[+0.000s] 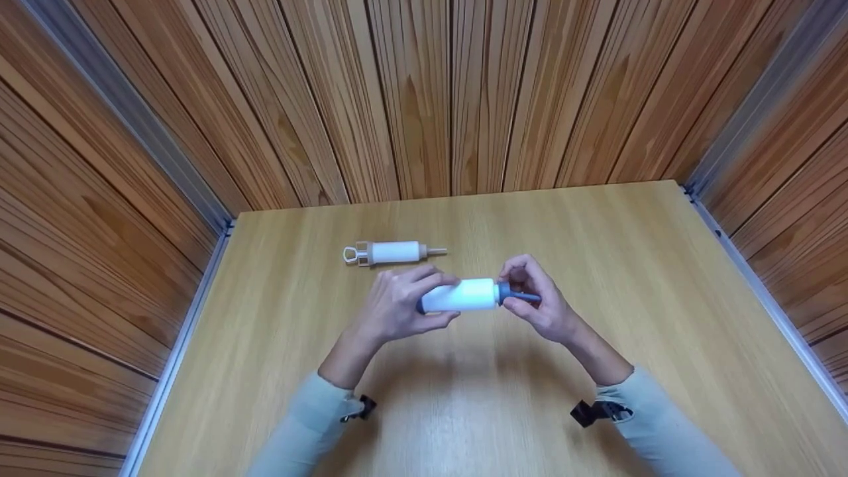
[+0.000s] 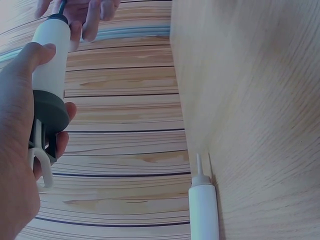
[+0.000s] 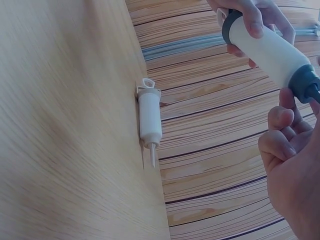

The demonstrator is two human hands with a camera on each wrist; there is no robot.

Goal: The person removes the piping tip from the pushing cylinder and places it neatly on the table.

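Note:
A large white-barrelled syringe (image 1: 474, 295) with dark grey ends is held level above the table. My left hand (image 1: 401, 301) grips its barrel near the plunger end, thumb and fingers on opposite sides. In the left wrist view, a white loop handle (image 2: 44, 167) sticks out below the dark collar (image 2: 50, 111). My right hand (image 1: 546, 308) pinches the grey nozzle cap (image 3: 302, 82) at the other end, and the thin nozzle points toward its palm. Beyond the left hand, a second white syringe (image 1: 395, 252) with beige ends lies on the table, its nozzle pointing right.
The hands are over a light wooden table (image 1: 265, 371). Wood-panelled walls (image 1: 424, 99) stand behind it and at both sides, with metal rails (image 1: 179, 344) along the side edges. Each sleeve carries a small black wrist mount (image 1: 593, 413).

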